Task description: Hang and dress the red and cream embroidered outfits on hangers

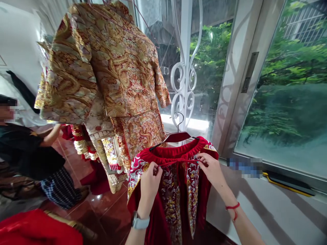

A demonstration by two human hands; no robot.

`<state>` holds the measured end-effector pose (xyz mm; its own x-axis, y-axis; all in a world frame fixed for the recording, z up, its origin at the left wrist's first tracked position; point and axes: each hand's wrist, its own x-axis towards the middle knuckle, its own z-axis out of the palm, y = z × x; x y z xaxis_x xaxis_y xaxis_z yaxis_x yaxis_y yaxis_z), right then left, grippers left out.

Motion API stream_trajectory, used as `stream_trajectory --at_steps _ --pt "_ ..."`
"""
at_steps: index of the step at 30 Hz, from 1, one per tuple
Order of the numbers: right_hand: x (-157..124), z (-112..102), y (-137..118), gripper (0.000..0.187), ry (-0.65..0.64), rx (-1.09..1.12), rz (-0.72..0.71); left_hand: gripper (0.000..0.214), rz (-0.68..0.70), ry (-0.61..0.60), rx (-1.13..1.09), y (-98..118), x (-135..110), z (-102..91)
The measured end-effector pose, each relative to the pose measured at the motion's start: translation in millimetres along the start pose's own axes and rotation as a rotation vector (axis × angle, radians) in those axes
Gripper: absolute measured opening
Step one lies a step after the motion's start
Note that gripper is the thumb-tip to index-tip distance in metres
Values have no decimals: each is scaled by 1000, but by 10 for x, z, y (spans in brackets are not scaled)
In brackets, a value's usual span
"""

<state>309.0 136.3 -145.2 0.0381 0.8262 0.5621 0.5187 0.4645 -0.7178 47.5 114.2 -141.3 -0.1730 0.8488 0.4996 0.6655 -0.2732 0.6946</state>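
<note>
In front of me a red embroidered skirt [171,194] hangs by its gathered waist from a dark clothes hanger [178,136]. A thin red drawstring [176,160] runs across the front of the waistband, with a knot or loop near its middle. My left hand [150,177] is closed in a pinch on the string's left end. On the other side my right hand [207,166] pinches the right end, fingertips close against the waistband. The string looks stretched between both hands.
Gold brocade garments [122,71] hang on a rack at the left. Behind the skirt are a white scrolled metal stand [182,81] and a window [286,102]. A black-and-yellow tool [288,183] lies on the sill. A person [33,153] crouches at left, near red cloth [38,228].
</note>
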Motion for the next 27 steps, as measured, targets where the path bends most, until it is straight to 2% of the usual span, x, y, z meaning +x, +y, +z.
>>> stream_trajectory --at_steps 4,7,9,11,13,14,16,18,20,22,24,27 --pt "24 -62 112 24 -63 -163 -163 15 25 52 51 -10 40 9" --pt "25 -21 157 22 -49 -114 -144 15 20 89 8 4 41 79" --pt "41 15 135 15 -21 106 -1 15 -40 103 -146 6 36 132" --pt "94 39 61 17 0 450 209 16 -111 88 -319 -8 27 179" --pt "189 23 -55 23 -44 731 374 16 -148 55 -407 -32 14 206" --pt "248 -7 -122 23 -88 777 398 17 -151 45 -411 -45 5 210" --pt "370 -105 -249 16 -180 631 285 17 -147 48 -393 -66 -14 200" --pt "459 -224 -337 7 -209 276 29 18 -143 58 -374 -73 -32 185" --pt "482 -308 -364 12 -180 -69 -206 17 -142 64 -356 -67 -50 182" --pt "425 -327 -332 19 -118 -277 -328 17 -142 75 -336 -50 -80 191" --pt "307 -310 -262 21 -66 -353 -370 17 -145 84 -312 -20 -127 194" --pt "107 -350 -106 20 -46 -277 -390 10 -69 85 -202 33 -198 131"
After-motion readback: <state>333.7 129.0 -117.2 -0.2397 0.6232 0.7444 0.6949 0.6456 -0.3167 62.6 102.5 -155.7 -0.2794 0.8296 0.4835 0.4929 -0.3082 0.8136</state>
